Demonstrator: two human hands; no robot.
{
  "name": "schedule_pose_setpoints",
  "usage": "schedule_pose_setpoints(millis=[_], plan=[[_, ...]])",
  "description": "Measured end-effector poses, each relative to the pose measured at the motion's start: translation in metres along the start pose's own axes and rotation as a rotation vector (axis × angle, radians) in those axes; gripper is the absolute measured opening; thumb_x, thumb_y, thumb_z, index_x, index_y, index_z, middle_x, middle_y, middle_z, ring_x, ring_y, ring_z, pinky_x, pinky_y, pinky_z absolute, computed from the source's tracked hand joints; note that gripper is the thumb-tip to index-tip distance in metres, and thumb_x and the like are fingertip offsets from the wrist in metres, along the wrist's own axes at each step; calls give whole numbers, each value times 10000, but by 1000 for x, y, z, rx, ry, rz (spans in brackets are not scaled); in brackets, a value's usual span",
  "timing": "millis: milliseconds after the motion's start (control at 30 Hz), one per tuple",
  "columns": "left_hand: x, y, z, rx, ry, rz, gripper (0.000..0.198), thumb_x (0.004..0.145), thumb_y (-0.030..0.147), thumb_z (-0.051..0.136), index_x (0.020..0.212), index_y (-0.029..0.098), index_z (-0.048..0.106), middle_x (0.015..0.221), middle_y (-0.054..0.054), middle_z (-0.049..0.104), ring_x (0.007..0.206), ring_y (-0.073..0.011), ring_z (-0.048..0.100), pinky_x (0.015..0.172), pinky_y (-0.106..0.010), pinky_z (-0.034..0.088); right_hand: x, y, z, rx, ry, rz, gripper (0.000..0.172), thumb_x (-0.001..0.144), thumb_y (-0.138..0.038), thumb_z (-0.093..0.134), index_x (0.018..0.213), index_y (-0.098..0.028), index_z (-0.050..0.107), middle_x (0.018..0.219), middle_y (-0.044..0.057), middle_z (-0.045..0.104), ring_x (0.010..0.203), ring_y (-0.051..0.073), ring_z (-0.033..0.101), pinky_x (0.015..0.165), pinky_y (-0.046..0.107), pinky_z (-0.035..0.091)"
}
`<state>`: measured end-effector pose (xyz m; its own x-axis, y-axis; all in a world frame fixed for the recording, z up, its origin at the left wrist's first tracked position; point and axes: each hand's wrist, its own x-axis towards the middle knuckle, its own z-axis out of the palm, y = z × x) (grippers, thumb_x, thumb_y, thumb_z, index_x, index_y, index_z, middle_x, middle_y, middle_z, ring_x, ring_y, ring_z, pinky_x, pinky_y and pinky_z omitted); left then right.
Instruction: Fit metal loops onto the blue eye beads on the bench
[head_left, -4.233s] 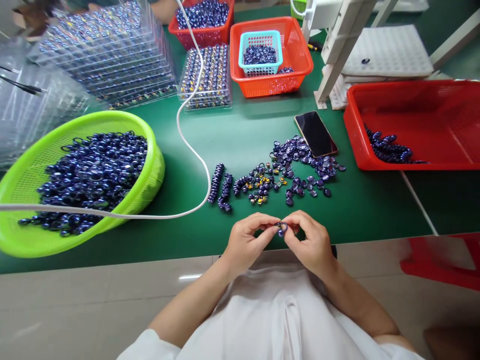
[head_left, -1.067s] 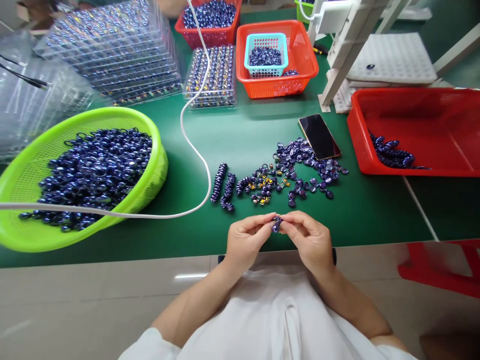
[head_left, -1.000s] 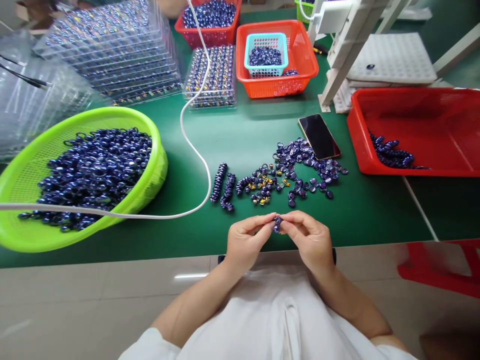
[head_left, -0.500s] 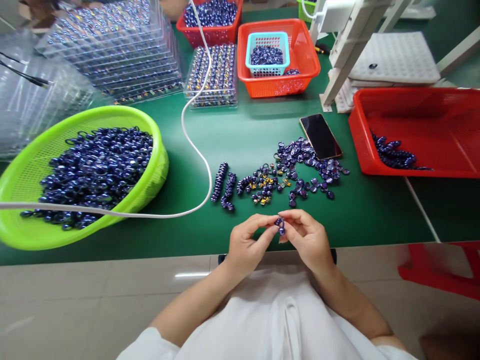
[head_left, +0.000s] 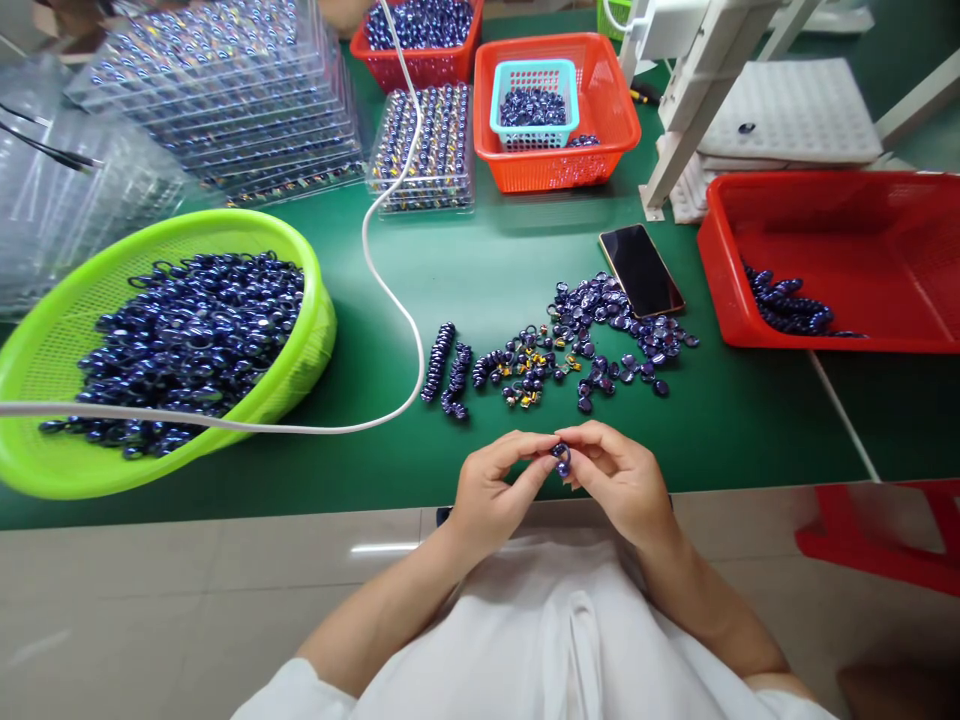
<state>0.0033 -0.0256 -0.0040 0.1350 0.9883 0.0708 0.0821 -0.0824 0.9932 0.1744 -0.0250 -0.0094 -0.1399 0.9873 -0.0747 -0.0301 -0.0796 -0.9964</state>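
Between my two hands, over the table's front edge, is a small shiny blue-purple ring-shaped part (head_left: 562, 458) with a rounded end. My left hand (head_left: 499, 485) pinches it from the left with thumb and forefinger. From the right, my right hand (head_left: 619, 478) closes thumb and fingers on the same part. Just beyond lie loose parts with yellow pieces (head_left: 529, 365) and a scatter of small round dark purple caps (head_left: 600, 300). Two rows of stacked rings (head_left: 439, 362) lie to the left of them.
A green basket (head_left: 319, 330) heaped with blue rings stands left, with a white cable (head_left: 397, 300) looping past it. Trays (head_left: 300, 130) are stacked behind. A phone (head_left: 641, 270) lies beside the caps. Orange basket (head_left: 517, 178) at back; red bin (head_left: 840, 240) at right.
The ring-shaped part has turned slightly between my fingertips, its loop now showing more openly. Both hands stay in nearly the same place.
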Motion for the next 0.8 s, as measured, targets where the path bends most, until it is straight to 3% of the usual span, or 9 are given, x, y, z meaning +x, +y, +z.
schedule_pose_setpoints(millis=[300, 400, 567, 800], plan=[[0, 1, 4, -17, 24, -48, 170, 869, 210, 690, 1016, 188, 773, 956, -81, 781, 831, -184, 737, 777, -273, 599, -2, -1, -3, -102, 46, -40, 82, 885, -259, 670, 963, -231, 669, 858, 12, 670, 696, 125, 665, 584, 218, 564], [1, 3, 4, -50, 26, -80, 174, 865, 219, 696, 1014, 185, 778, 975, -82, 783, 836, -190, 743, 781, -276, 606, -1, -1, -2, -180, 84, -156, 38, 884, -217, 660, 917, -231, 648, 853, 10, 652, 698, 125, 645, 607, 235, 558], [1, 3, 4, -81, 38, -140, 175, 854, 229, 711, 1006, 184, 786, 990, -85, 786, 839, -197, 749, 792, -286, 615, 0, 0, -3, -413, 106, -424, 179, 874, -109, 620, 981, -250, 646, 904, 36, 673, 761, 153, 655, 640, 272, 555], [1, 2, 5, -63, 51, -138, 171, 845, 225, 714, 992, 183, 791, 987, -90, 782, 854, -204, 747, 800, -299, 620, 3, -2, -8, -482, 65, -465, 209, 866, -86, 602, 981, -258, 636, 906, 34, 680, 731, 146, 645, 632, 274, 546]])
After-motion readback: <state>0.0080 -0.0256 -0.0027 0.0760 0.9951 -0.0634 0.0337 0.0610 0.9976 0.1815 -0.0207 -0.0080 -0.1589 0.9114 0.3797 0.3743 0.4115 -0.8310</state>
